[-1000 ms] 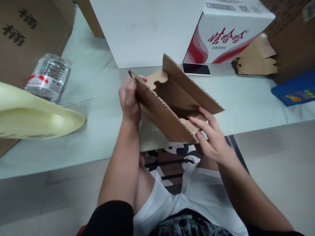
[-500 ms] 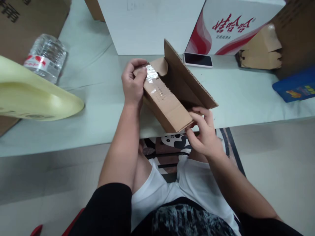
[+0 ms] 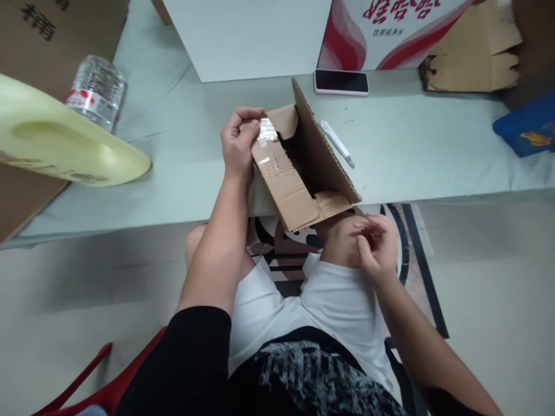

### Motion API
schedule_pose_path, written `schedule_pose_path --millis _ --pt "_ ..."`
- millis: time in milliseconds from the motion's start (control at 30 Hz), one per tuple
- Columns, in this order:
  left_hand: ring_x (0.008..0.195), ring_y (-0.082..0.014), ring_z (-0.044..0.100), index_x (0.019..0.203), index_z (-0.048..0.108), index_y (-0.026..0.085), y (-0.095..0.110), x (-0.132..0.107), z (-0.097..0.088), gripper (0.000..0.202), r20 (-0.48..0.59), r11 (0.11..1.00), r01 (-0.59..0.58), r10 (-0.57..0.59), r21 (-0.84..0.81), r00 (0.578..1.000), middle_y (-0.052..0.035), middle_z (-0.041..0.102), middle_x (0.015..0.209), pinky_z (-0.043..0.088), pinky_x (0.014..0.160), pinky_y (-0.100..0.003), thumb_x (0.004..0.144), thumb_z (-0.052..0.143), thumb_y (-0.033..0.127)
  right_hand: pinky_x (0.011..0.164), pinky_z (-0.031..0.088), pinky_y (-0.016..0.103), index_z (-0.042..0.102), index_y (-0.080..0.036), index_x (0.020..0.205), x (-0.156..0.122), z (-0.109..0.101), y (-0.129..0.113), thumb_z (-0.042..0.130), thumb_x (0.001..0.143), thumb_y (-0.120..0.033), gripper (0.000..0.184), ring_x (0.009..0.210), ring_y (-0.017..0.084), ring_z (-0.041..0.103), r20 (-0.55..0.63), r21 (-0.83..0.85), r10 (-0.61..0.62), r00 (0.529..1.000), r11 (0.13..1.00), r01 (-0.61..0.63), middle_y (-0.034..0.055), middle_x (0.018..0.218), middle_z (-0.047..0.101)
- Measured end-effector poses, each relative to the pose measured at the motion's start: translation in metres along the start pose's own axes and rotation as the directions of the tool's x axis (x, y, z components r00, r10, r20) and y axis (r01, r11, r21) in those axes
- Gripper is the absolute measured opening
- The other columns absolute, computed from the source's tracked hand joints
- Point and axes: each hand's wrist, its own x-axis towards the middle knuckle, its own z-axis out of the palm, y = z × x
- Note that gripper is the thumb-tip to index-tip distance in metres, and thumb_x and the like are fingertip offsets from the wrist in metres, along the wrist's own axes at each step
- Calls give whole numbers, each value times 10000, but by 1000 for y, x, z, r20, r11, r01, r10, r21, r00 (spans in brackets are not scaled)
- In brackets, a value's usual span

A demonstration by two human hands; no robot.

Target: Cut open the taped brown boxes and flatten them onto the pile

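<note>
My left hand grips the far left corner of a brown cardboard box, thumb on top beside shiny clear tape. The box is tilted at the table's front edge, its wide flap standing up on the right. A smaller flap shows at the near end; the dark inside is hard to make out. Off the box, my right hand hovers by my right knee, fingers loosely bent and apart from the thumb, holding nothing. Just right of the raised flap lies a slim white utility knife.
A phone lies before a large white box with red printing. At left are a yellow jug and a clear water bottle. A cut cardboard piece and a blue packet sit at right.
My right hand has let go of the box's near end and drawn back toward my knee. The box has turned a little, and the utility knife has come into view.
</note>
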Motion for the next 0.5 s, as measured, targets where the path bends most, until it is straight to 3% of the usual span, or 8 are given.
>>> schedule_pose_path --millis 67,167,333,500 --pt "1070 -285 735 852 628 267 -1 3 4 222 13 1000 -6 6 9 1000 -49 759 1056 586 1028 -458 777 778 412 934 580 505 589 -234 1262 -9 5 10 617 899 -236 364 1193 314 669 -4 -95 -50 999 994 49 129 1195 666" --pt "1075 -250 712 816 575 271 -2 9 2 128 -10 1000 -1 1 -13 1000 -33 761 1013 561 1093 -450 814 702 292 909 554 506 599 -221 1171 -14 24 23 579 891 -270 285 1056 301 686 -61 -202 -83 995 977 69 120 1094 701" --pt "1000 -178 667 797 481 238 4 15 -2 208 -51 992 126 -125 7 991 -20 729 959 524 1122 -440 898 547 69 858 499 435 582 -223 1055 1 68 36 508 911 -284 172 948 259 663 -83 -159 -12 996 987 -2 94 995 692" --pt "920 -201 654 792 489 255 12 8 5 233 -167 988 148 -139 44 976 -15 672 883 553 966 -400 948 663 244 784 415 388 590 -224 968 9 87 27 531 891 -277 110 829 235 599 -44 -96 -11 999 995 7 65 890 671"
